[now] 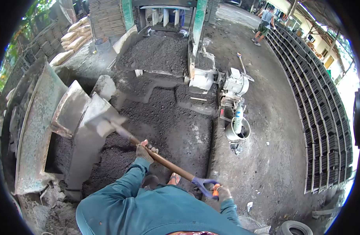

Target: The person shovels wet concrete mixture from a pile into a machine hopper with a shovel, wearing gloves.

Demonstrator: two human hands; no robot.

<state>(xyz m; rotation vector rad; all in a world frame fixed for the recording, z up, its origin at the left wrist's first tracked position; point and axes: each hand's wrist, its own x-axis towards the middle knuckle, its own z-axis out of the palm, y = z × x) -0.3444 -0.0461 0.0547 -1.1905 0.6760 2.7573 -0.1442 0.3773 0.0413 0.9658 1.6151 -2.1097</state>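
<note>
A shovel (166, 162) slants across the view, its brown shaft running from lower right to upper left. My left hand (145, 151), in a fingertip-less glove, is wrapped round the middle of the shaft. At the blue D-shaped handle with orange on its grip, my right hand (223, 192) is closed. The shovel's blade is blurred by motion and overlaps the sloping metal chute (80, 147) on the left. Dark crumbly material (160, 109) covers the pit floor below and ahead of the shovel. One sandalled foot (174, 179) shows under my body.
A rusty green metal drum (37, 137) stands at left. Right of the pit edge are an electric motor (235, 82) and a white bucket (242, 129) holding a bottle. Long racks of dark blocks (309, 102) line the right, where a person (265, 24) stands. A tire (293, 228) lies lower right.
</note>
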